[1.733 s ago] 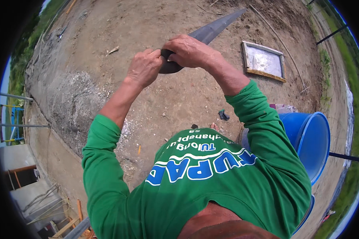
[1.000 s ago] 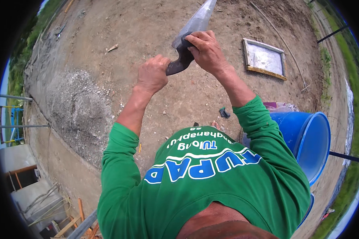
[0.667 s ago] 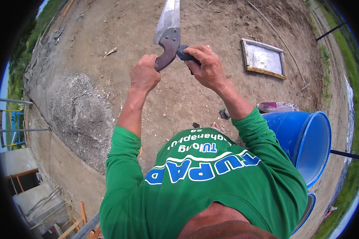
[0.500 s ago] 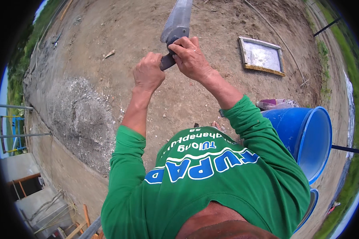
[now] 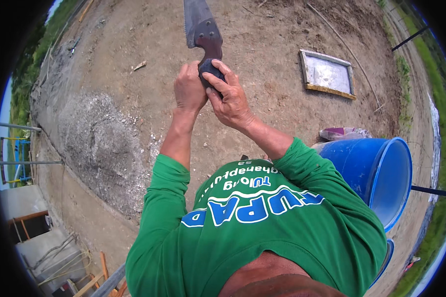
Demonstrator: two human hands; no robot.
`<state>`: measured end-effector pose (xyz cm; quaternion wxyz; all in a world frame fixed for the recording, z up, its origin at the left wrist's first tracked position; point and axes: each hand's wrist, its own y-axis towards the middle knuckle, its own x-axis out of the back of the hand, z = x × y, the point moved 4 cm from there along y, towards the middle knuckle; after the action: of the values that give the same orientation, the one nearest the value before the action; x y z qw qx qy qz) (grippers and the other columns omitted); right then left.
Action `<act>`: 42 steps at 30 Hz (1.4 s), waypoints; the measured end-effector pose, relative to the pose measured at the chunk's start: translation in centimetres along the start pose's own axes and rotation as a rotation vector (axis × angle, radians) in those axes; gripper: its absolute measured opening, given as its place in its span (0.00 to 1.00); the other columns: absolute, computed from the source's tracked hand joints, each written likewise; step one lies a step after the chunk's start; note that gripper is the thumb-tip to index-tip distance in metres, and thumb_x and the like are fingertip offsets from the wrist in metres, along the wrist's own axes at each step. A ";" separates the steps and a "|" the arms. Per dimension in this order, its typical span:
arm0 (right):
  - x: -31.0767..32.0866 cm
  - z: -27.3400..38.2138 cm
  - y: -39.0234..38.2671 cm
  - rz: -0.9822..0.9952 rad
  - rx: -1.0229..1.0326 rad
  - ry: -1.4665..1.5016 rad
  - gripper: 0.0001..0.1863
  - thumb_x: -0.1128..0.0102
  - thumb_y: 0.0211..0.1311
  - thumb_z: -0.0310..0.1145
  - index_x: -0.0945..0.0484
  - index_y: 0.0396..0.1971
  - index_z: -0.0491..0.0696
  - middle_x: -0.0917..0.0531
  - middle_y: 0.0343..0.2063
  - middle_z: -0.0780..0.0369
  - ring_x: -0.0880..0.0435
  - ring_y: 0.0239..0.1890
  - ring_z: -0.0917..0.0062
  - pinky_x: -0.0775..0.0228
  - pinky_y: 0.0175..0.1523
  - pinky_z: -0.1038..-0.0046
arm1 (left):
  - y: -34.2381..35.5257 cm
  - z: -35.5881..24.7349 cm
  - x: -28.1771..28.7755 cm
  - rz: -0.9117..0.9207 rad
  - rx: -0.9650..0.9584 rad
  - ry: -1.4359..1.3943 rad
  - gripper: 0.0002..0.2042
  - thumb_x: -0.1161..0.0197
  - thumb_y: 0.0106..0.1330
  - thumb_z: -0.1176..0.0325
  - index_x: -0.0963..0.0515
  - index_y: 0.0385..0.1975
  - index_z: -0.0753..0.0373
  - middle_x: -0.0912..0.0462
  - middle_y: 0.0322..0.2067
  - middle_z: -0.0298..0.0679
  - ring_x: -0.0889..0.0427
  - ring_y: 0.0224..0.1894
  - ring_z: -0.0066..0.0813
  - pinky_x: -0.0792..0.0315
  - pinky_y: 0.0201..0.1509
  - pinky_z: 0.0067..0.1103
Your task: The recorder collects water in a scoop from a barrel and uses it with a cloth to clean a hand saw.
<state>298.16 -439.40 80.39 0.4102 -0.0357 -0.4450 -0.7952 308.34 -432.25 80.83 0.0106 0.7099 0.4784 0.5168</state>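
Observation:
A handsaw [image 5: 199, 22] points away from me at the top of the view, its toothed edge on the left and the blade's tip cut off by the frame. Three round fasteners show where the blade meets its dark reddish-brown handle [image 5: 211, 45]. My left hand [image 5: 189, 88] is closed around the lower part of the handle, with the fingers mostly out of sight. In my right hand [image 5: 229, 99], fingers and thumb pinch a small dark, rough-looking pad [image 5: 212, 73] against the handle, right beside my left hand. What the pad is made of, I cannot tell.
A heap of grey gravel [image 5: 101, 143] lies on the dirt to the left. At right are a shallow wooden frame [image 5: 328, 74], a thin pole [image 5: 349, 47], a plastic sack [image 5: 344, 133] and a blue barrel [image 5: 354, 156] on its side. Concrete blockwork [image 5: 27, 205] stands lower left.
My right hand with the dark pad has slid down the handle toward my left hand, baring the upper handle. The saw has shifted left and turned slightly; my left hand has moved a little right.

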 end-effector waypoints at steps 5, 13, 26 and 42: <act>0.5 0.1 2.9 -0.075 -0.266 0.059 0.26 0.51 0.63 0.33 0.41 0.58 0.35 0.31 0.52 0.43 0.30 0.55 0.54 0.38 0.58 0.62 | -0.7 -0.5 -0.5 -0.134 -0.061 -0.013 0.15 0.38 0.56 0.66 0.28 0.42 0.65 0.23 0.33 0.47 0.23 0.36 0.46 0.28 0.37 0.35; -0.3 -3.8 4.6 -0.313 -0.460 0.498 0.22 0.55 0.68 0.39 0.39 0.52 0.38 0.21 0.34 0.55 0.21 0.36 0.72 0.28 0.42 0.70 | -0.5 -1.7 0.9 -0.158 -0.044 -0.173 0.18 0.38 0.49 0.73 0.29 0.42 0.67 0.24 0.32 0.49 0.24 0.37 0.50 0.29 0.38 0.37; 0.4 -2.7 2.4 0.258 -0.692 1.114 0.18 0.47 0.64 0.44 0.26 0.42 0.43 0.21 0.34 0.65 0.22 0.36 0.81 0.29 0.44 0.75 | -3.6 -0.7 -1.4 -0.018 -0.011 -0.620 0.17 0.39 0.51 0.77 0.28 0.43 0.64 0.20 0.29 0.40 0.19 0.31 0.32 0.26 0.36 0.24; 2.0 -0.5 2.4 0.244 -0.111 -0.297 0.23 0.31 0.40 0.44 0.24 0.35 0.47 0.21 0.30 0.61 0.24 0.41 0.66 0.52 0.60 0.63 | 2.9 2.6 3.8 0.212 0.265 -0.560 0.31 0.35 0.51 0.36 0.25 0.20 0.65 0.26 0.19 0.29 0.30 0.24 0.19 0.34 0.30 0.22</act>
<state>298.61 -441.60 82.53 0.4309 -0.2291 -0.4485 -0.7488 312.24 -429.95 83.78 -0.0046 0.8655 0.4433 0.2330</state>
